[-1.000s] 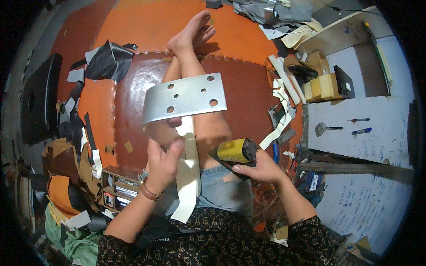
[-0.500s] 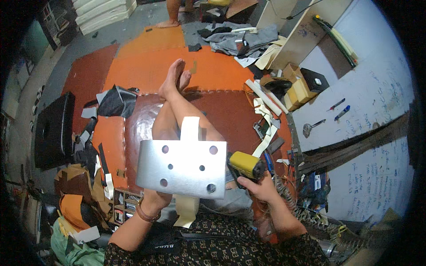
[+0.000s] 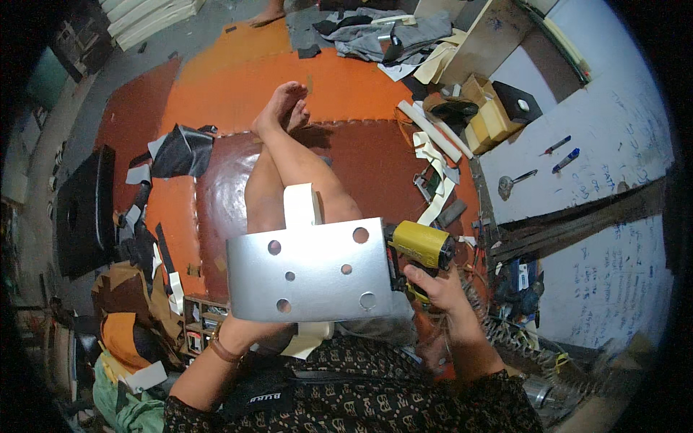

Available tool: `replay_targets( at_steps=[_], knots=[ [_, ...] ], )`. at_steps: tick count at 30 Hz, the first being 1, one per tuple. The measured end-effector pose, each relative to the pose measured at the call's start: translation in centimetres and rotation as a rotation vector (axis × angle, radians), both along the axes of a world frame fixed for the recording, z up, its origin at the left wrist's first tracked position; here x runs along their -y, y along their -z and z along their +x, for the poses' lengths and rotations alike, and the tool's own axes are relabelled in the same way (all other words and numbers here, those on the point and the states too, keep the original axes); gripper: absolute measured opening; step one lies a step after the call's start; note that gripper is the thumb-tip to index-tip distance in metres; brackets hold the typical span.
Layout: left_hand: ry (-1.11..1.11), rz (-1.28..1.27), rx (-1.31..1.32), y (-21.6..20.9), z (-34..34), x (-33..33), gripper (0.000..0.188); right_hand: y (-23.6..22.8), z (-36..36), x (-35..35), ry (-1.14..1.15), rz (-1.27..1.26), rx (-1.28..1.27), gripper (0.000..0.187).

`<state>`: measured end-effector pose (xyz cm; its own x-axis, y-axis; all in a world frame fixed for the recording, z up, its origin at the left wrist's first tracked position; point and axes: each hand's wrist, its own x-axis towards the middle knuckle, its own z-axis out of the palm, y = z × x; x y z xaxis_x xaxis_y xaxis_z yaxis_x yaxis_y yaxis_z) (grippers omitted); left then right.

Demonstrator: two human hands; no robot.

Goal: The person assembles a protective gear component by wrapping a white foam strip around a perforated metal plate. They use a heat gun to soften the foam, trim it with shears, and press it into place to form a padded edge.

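Note:
A silver panel [image 3: 321,285] with several round holes is held up over my lap. My left hand [image 3: 253,332] supports it from behind at the lower left edge, its fingers hidden by the panel. A cream strip [image 3: 297,205] stands out past the panel's top edge, and more cream material [image 3: 309,340] shows below. My right hand [image 3: 437,290] is wrapped around a yellow and black staple gun [image 3: 420,244]. The gun's nose is at the panel's right edge; whether it touches is hard to tell.
My crossed bare legs [image 3: 292,162] lie on a brown and orange mat [image 3: 346,79]. Left are black scraps [image 3: 180,151] and a black box-like object [image 3: 86,209]. A coiled hose [image 3: 498,325], cream strips [image 3: 437,209] and a white board [image 3: 599,151] with pens are right.
The panel has shifted a little right and turned slightly. The staple gun has moved right and up, its body now lying more sideways toward the panel's right edge.

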<state>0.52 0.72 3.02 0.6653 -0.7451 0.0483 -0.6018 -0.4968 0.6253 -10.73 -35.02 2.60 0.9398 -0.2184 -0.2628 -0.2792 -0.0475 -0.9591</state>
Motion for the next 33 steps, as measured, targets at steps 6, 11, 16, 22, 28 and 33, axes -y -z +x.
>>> replay_targets(
  at_steps=[6,11,16,22,28,33],
  knots=[
    [-0.237,-0.347,-0.621,9.3,-1.4,0.1,0.058,-3.8,4.0,1.3,-0.402,-0.325,-0.151,0.047],
    [-0.317,-0.441,-0.837,8.7,-1.1,1.3,0.061,-4.0,5.8,1.0,-0.638,-0.408,-0.105,0.055],
    [-0.271,-0.444,-0.778,10.1,-1.7,1.6,0.064,-5.6,7.4,-0.8,-0.719,-0.441,0.060,0.059],
    [-0.250,-0.467,-0.772,10.7,-1.8,2.1,0.067,-3.5,9.7,-1.2,-0.722,-0.463,-0.112,0.053],
    [-0.232,-0.479,-0.762,10.8,-1.7,2.2,0.070,-4.1,11.5,-2.1,-0.857,-0.623,-0.045,0.047],
    [-0.196,-0.513,-0.764,11.2,-0.9,3.2,0.073,-4.2,12.0,-2.3,-0.913,-0.722,-0.186,0.044]
  ],
)
